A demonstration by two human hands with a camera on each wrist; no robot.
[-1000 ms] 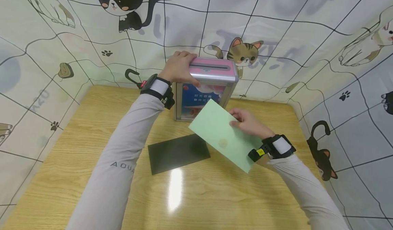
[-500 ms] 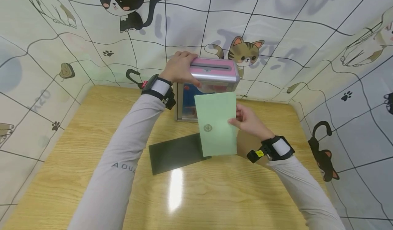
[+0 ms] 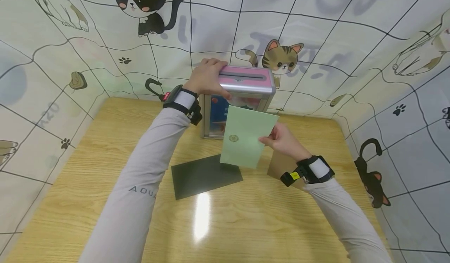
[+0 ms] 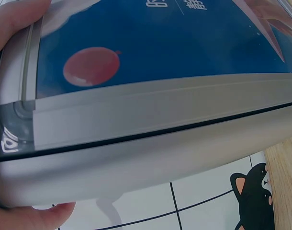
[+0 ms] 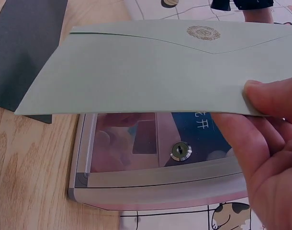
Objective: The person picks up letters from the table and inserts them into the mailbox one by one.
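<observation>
A letter box with a pink, slotted top (image 3: pixel 246 75) and silver frame stands at the back of the table. My left hand (image 3: pixel 208 77) grips its top left end, thumb at the front and fingers over the far side; in the left wrist view, its silver edge (image 4: pixel 160 103) shows between them. In front of the box, my right hand (image 3: pixel 283 140) pinches a pale green envelope (image 3: pixel 247 142) by its right edge, thumb on the near face. The envelope bears a round seal, and its flap line shows in the right wrist view. It hides part of the box's blue front panel.
A black envelope (image 3: pixel 200 177) lies on the wooden table (image 3: pixel 140 231), partly behind the green one. A brown envelope (image 3: pixel 277 163) lies beneath my right wrist. A round keyhole lock (image 5: pixel 181 151) sits on the box front. Cat-print sheeting (image 3: pixel 218 29) surrounds the table.
My right hand has turned the green envelope from a slanted lie to nearly upright, then tilted it, before the box. More of the brown envelope shows. My left hand stays on the box.
</observation>
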